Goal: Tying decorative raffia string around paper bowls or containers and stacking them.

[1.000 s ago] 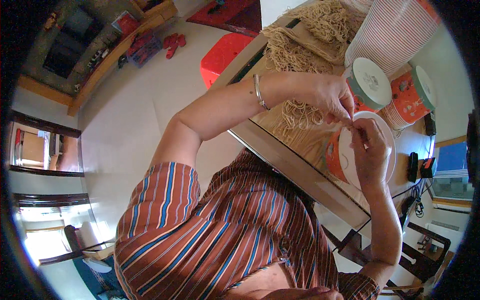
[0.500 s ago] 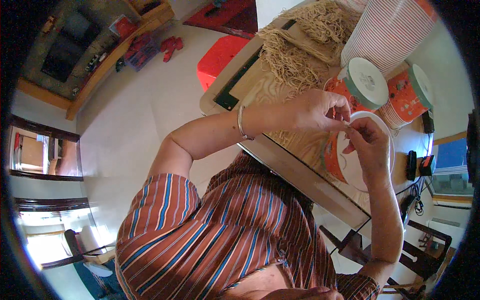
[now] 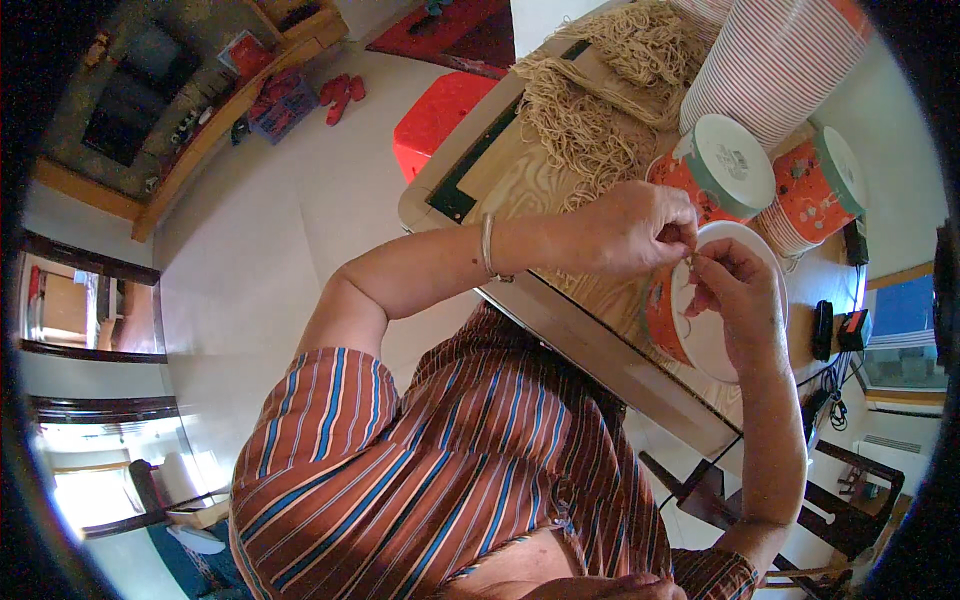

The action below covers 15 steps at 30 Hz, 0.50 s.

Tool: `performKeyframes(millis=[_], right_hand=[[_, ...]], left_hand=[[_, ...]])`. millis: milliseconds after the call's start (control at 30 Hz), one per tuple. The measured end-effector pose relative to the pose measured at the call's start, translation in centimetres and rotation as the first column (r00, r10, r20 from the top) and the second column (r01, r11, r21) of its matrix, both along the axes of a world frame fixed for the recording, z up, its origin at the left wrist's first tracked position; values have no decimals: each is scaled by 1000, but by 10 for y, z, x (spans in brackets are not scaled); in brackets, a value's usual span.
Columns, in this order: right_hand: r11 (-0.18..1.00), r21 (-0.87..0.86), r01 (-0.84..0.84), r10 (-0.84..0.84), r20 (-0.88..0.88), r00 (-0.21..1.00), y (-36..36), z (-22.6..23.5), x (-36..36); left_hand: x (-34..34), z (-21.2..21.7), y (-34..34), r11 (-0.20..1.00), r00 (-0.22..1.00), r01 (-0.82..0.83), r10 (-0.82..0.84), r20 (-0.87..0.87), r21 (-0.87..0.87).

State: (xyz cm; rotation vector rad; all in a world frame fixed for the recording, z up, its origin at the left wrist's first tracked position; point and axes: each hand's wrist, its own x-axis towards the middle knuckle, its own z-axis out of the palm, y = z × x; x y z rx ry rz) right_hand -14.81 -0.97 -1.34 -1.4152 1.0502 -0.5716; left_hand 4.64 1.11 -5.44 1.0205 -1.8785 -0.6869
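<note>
Beside the orange cup, lidded cups crowd pale strings.

Table: lying in front of the person.
String pile: lying on the table's far part.
Cup stack: sitting right of the pile.
Open cup: sitting under both hands, nearest the person.
</note>
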Motion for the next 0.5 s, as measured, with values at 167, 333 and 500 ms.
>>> performKeyframes(millis=[167, 333, 500], right_hand=[[1000, -2, 7, -7, -21, 1000, 2, -4, -6], [999, 13, -32, 31, 30, 999, 13, -1, -4], [995, 95, -38, 42, -38, 998, 13, 2, 2]], left_hand=[[0, -1, -6, 988, 997, 24, -12, -78, 152], [1, 5, -9, 961, 996, 55, -35, -79, 272], [2, 6, -11, 931, 991, 99, -59, -124, 353]])
